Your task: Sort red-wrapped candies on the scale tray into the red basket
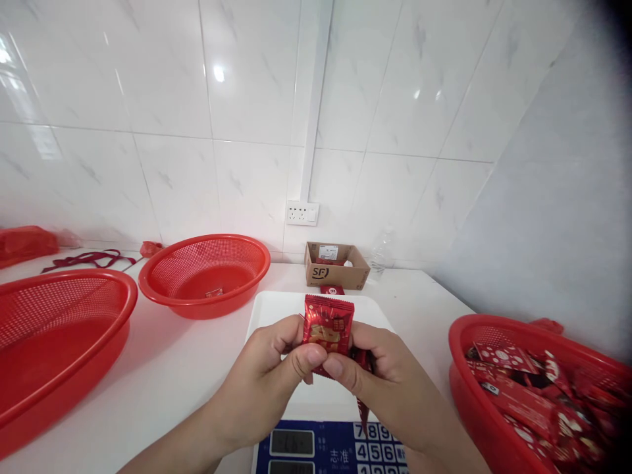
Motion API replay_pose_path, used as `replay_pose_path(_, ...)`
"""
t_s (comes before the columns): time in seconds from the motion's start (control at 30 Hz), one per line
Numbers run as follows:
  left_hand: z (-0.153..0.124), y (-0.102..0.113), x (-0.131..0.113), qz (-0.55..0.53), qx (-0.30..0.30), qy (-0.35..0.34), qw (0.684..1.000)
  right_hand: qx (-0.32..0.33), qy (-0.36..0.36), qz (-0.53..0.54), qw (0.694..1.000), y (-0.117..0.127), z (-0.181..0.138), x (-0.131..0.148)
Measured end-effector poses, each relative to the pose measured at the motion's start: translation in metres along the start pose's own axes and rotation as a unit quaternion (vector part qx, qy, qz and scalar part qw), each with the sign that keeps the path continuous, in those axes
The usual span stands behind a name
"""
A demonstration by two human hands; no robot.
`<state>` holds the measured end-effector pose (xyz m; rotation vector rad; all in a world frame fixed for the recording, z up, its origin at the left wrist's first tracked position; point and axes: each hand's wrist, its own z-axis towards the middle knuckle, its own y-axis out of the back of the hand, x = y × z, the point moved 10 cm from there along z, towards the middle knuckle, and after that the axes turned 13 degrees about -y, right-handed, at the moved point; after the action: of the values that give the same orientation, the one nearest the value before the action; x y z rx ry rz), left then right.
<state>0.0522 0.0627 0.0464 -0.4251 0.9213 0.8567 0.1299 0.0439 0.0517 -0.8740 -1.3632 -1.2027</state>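
Observation:
A small red foil packet (328, 327) with gold print stands upright between both of my hands, above the white pan of a weighing scale (269, 311). My left hand (269, 378) pinches its lower left edge between thumb and fingers. My right hand (382, 375) grips its lower right side, and more red packets (363, 368) show bunched in that palm, one dangling below. The scale's blue keypad and displays (336, 451) lie under my wrists.
A red mesh basket (498, 421) full of red packets sits at the right. Two more red baskets stand at the left (64, 342) and centre-left (205, 273), the latter with one small packet. A cardboard box (336, 265) and a plastic bottle (381, 255) stand by the tiled wall.

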Motion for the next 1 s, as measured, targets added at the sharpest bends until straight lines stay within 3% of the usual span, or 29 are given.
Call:
replay_pose_path(0.47,0.001,0.0,0.011,-0.007,0.012,0.017,1.0,-0.027,-0.011,-0.018,0.999,0.008,0.0,-0.001)
replay_pose_path(0.57,0.001,0.006,0.014,0.028,0.002,0.032,0.999,-0.082,-0.057,-0.006,0.995,0.02,-0.001,-0.011)
replay_pose_path(0.67,0.003,0.012,0.019,0.099,0.002,0.052,0.994,-0.191,-0.052,0.007,0.98,0.045,-0.008,-0.01)
replay_pose_path(0.77,0.004,0.009,0.033,0.238,0.074,0.089,0.964,-0.274,-0.004,0.017,0.962,0.063,-0.018,-0.001)
replay_pose_path(0.87,0.005,0.007,0.049,0.398,0.146,0.107,0.899,-0.289,0.014,0.008,0.957,0.065,-0.02,0.002)
replay_pose_path(0.93,0.006,0.01,0.056,0.456,0.155,0.112,0.869,-0.285,0.022,-0.019,0.958,0.064,-0.019,0.004)
replay_pose_path(1.0,0.006,0.015,0.056,0.479,0.141,0.114,0.859,-0.278,0.028,-0.049,0.959,0.061,-0.017,0.005)
